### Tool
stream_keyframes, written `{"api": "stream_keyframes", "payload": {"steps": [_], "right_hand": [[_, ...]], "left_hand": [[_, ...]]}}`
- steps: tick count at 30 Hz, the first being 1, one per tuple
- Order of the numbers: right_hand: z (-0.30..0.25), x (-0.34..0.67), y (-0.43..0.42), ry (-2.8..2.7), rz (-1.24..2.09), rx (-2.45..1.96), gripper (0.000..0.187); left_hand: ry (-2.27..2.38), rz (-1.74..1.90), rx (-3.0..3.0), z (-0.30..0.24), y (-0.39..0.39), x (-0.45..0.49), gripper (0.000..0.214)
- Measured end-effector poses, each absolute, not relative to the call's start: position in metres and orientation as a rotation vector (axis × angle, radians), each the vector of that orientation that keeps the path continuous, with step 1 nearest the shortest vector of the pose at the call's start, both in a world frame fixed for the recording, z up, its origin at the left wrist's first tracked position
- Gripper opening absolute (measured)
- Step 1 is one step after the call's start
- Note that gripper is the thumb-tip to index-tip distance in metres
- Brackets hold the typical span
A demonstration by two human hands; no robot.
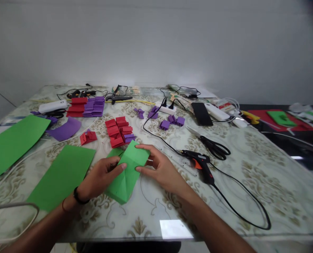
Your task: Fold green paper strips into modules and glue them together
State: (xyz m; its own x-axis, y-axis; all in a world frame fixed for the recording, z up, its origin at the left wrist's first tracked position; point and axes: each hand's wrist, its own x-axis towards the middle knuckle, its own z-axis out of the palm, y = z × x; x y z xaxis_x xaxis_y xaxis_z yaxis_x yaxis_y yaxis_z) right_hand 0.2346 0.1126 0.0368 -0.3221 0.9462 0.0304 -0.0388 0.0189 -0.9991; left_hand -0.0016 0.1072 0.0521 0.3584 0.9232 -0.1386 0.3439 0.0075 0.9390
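We hold a creased green paper (125, 184) over the near middle of the patterned tabletop (139, 228); our left hand (102, 175) is partly closed, its thumb pressed on the upper face and its fingers curled mostly out of sight; our right hand (158, 168) is half open, pinching the paper's right edge between thumb and fingers; a black wristband (79, 196) circles our left wrist; close by on the left lies a flat green sheet (63, 172), partly covered from our view by our left forearm, with a larger green sheet (17, 142) farther left; just beyond the paper sit folded red paper pieces (115, 130), crowding the space ahead, and a curved purple sheet (66, 129) rests to their left; to our right, the black glue gun (200, 161) with its orange trigger lies near our forearm, its black cord (259, 228) looping wide across the right side; black-handled scissors (215, 147) lie just behind it, blades pointing away to the left; farther back we see folded purple paper pieces (165, 124), a white power strip (167, 109) with black plugs in it, and a dark smartphone (201, 114).
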Motion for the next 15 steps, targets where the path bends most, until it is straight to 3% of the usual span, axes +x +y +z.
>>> {"api": "stream_keyframes", "payload": {"steps": [4, 9, 13, 15], "right_hand": [[0.041, 0.242, 0.114, -1.490, 1.484, -1.031, 0.057], [0.047, 0.247, 0.114, -1.661, 1.386, -1.089, 0.032], [0.051, 0.246, 0.115, -1.643, 1.311, -1.082, 0.050], [0.052, 0.246, 0.115, -1.645, 1.285, -1.090, 0.049]], "left_hand": [[1.167, 0.625, 1.571, 0.057, 0.110, -0.002, 0.052], [1.154, 0.609, 1.605, 0.060, 0.110, -0.002, 0.049], [1.167, 0.617, 1.666, 0.059, 0.109, -0.002, 0.047], [1.173, 0.616, 1.678, 0.060, 0.109, -0.003, 0.046]]}}
